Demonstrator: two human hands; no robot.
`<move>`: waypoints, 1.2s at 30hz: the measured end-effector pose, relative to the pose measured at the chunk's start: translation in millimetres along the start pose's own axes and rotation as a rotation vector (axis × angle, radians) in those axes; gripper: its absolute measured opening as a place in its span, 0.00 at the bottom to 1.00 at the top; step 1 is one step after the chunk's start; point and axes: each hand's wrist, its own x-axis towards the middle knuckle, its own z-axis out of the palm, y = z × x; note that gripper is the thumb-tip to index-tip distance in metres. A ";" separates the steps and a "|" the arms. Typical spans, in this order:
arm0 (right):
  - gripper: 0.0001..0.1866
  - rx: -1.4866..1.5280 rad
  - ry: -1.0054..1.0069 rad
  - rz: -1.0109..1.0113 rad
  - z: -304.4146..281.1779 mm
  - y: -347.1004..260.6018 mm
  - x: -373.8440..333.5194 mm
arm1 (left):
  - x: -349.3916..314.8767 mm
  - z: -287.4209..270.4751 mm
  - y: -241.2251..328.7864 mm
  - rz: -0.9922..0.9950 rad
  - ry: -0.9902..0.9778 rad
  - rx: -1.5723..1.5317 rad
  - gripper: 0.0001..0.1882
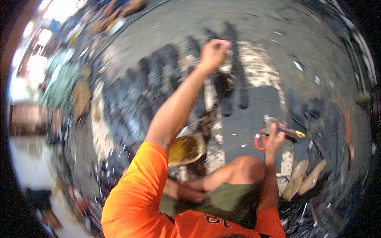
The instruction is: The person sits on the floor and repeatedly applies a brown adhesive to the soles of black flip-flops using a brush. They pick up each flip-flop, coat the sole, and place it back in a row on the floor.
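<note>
My left hand (214, 55) reaches far forward over the rows of dark sole-shaped pieces (166, 59). Its fingers are drawn together, and blur hides what they hold, if anything. A long dark strip (240, 75) lies just right of that hand. On the right, beside my bent knee, my right hand (274, 139) is closed round a brush (291, 131) with a dark handle and a yellow end. An orange-red loop (260, 140) sits beside this hand on a dark flat sheet (248, 119). Between my arms stands a bowl (185, 150) with yellow-brown contents.
Two pale, foot-shaped forms (295, 180) lie right of my knee. Scraps are scattered on the grey floor (274, 23). A green cloth-like heap (61, 85) is at the left. At the far upper left another person's bare limbs (115, 16) show.
</note>
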 end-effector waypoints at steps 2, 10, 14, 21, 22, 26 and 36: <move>0.20 -0.060 0.006 0.032 4.3 -10.2 -3.7 | -77.8 -44.9 25.1 0.119 0.030 -0.009 0.18; 0.21 0.280 -0.188 0.238 -47.8 15.2 79.3 | -416.4 -268.1 45.7 -0.354 0.313 -0.296 0.17; 0.25 0.260 -0.251 0.112 -13.4 -91.7 65.1 | -575.4 -333.9 58.0 -0.556 0.964 0.073 0.29; 0.27 -0.190 -0.483 -0.232 75.0 -191.7 -46.2 | -788.4 -380.5 20.4 -0.740 1.355 1.363 0.20; 0.25 -0.115 -0.525 -0.170 97.5 -196.6 -76.6 | -786.3 -374.0 8.1 -0.804 1.269 1.353 0.23; 0.22 -0.175 -0.857 -0.072 168.0 -180.8 -178.4 | -772.4 -378.6 -24.4 -0.799 1.034 1.608 0.23; 0.15 -0.656 -1.157 -0.638 181.9 -88.9 -218.6 | -702.7 -315.5 38.3 -0.267 1.120 0.574 0.13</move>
